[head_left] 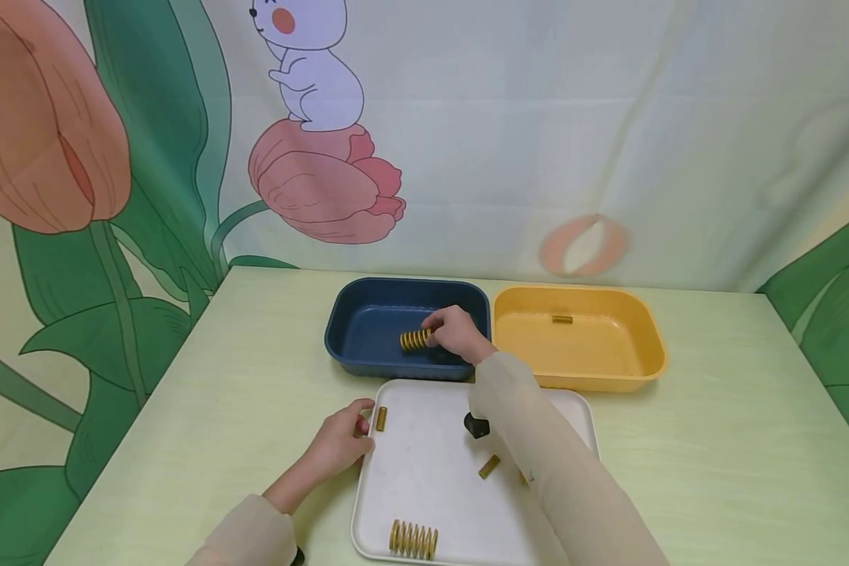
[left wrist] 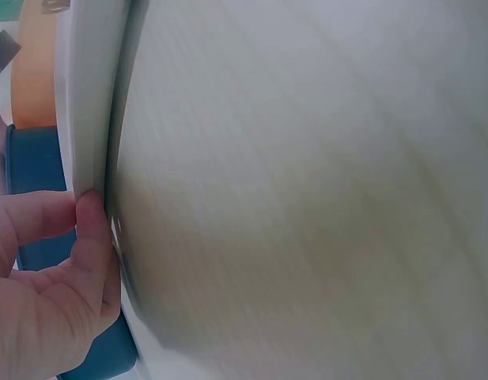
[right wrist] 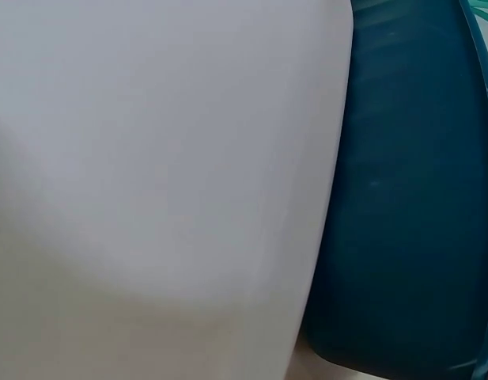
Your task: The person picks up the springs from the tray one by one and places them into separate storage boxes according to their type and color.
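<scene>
My right hand (head_left: pixel 458 333) pinches a large gold coil spring (head_left: pixel 415 339) by one end, inside the dark blue bin (head_left: pixel 368 365). The spring lies nearly level, low in the bin; whether it touches the floor I cannot tell. With thumb and fingers my left hand (head_left: pixel 336 442) grips the left rim of the white tray (head_left: pixel 424 464), seen closely in the left wrist view, where the hand (left wrist: pixel 62 261) pinches the rim. On the tray lie another large spring (head_left: pixel 413 540) and small springs (head_left: pixel 381 419), one (head_left: pixel 490 467) mid-tray. The right wrist view does not show the right hand.
A yellow bin (head_left: pixel 580 377) beside the blue one holds a small spring (head_left: pixel 562 320). My right forearm crosses the tray and partly covers a small gold piece (head_left: pixel 522 477). A black object (head_left: pixel 476 426) shows at the right sleeve. Behind the table (head_left: pixel 736 424) hangs a printed curtain (head_left: pixel 502 141).
</scene>
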{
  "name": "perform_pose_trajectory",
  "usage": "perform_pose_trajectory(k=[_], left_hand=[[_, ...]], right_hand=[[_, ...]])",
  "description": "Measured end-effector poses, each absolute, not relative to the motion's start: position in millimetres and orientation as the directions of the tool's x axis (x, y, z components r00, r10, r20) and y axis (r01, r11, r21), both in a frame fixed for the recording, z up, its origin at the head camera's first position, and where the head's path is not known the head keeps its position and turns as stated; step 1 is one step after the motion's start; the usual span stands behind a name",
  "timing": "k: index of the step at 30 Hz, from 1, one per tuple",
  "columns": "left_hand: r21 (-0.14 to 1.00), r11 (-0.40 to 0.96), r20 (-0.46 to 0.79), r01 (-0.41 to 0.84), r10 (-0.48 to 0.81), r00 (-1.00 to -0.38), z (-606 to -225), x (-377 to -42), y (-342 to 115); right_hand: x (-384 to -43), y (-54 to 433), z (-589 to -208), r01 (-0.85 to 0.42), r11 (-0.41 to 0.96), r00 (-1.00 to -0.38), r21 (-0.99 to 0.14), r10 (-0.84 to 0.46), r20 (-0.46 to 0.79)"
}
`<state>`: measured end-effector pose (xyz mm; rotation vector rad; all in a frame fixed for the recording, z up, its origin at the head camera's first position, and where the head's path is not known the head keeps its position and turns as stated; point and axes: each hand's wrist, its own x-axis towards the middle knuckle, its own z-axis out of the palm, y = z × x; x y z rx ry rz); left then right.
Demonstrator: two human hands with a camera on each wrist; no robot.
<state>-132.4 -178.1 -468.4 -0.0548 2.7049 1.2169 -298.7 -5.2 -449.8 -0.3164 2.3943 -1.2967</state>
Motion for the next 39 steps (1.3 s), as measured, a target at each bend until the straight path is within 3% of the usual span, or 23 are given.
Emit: perform_pose_trajectory(k=[39], left_hand=[[0.74,0.661,-0.191,-0.124,0.03,-0.981,-470.1,-133.7,-179.3]], right_hand=[[-299.4,-10.8,-452.4,-0.116,0.67,-0.881,-0.733,-0.41,-0.235]])
